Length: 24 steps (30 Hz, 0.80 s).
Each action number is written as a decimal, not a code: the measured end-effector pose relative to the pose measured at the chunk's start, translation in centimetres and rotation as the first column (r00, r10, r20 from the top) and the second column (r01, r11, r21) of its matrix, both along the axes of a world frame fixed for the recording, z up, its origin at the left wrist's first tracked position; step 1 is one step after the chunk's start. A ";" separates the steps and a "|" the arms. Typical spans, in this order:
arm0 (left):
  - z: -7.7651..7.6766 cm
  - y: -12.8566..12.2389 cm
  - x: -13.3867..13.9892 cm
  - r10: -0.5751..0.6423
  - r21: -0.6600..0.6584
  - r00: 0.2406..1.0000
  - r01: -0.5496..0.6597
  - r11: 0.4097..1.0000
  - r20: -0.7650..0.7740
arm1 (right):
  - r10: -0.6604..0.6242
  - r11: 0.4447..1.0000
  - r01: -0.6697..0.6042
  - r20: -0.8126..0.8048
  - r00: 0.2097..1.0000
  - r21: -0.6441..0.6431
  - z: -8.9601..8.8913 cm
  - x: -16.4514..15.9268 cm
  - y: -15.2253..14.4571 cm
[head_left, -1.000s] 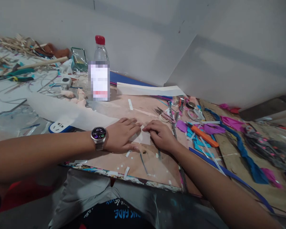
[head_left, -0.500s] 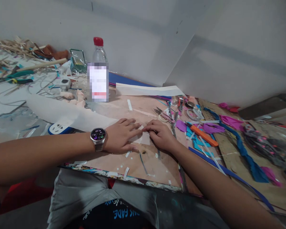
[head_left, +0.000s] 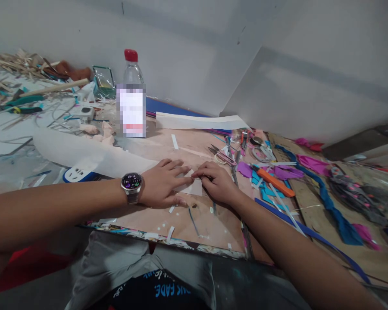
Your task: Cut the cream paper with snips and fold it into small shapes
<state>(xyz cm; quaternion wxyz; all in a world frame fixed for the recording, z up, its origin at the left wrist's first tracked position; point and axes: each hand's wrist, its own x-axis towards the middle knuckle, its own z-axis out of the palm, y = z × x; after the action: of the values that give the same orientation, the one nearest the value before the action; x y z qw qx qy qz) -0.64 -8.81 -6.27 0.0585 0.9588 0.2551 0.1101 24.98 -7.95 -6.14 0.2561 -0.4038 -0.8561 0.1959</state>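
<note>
My left hand (head_left: 163,183), with a watch (head_left: 131,185) on its wrist, lies flat with fingers spread on a long white paper strip (head_left: 97,155). The strip curves up off the tabletop at the left and passes under the hand. Its right end (head_left: 194,187) shows between my two hands. There my right hand (head_left: 218,183) is curled, thumb and forefinger pinched at the paper's edge, close to my left fingertips. The exact grip is partly hidden by the fingers. Small white paper scraps (head_left: 174,141) lie on the wooden board (head_left: 181,219) around the hands.
A red-capped bottle (head_left: 133,71) stands behind a lit phone (head_left: 131,111). Another white strip (head_left: 200,121) lies at the back. Scissors (head_left: 221,154), an orange utility knife (head_left: 274,181) and coloured scraps lie at the right. Pliers (head_left: 24,103), a power strip (head_left: 76,174) and sticks clutter the left.
The view has shifted very slightly. Both hands hold nearly the same place on the paper, with no clear movement.
</note>
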 end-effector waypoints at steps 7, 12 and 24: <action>-0.2 0.0 0.0 0.012 -0.022 1.000 -0.011 1.000 0.021 | -0.036 0.999 0.035 -0.070 0.997 -0.015 0.2 -0.1 0.0; -0.1 0.0 0.0 0.017 -0.015 1.000 -0.016 1.000 0.026 | -0.058 0.998 0.059 -0.039 0.998 0.025 0.2 0.0 -0.1; 0.0 0.0 0.0 0.006 -0.028 1.000 -0.005 1.000 0.013 | -0.074 0.996 0.073 0.006 0.997 0.044 0.2 0.1 0.0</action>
<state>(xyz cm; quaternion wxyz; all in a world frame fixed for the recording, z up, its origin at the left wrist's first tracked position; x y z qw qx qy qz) -0.61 -8.76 -6.30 0.0733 0.9565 0.2589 0.1129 25.10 -7.97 -5.91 0.2685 -0.4301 -0.8458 0.1660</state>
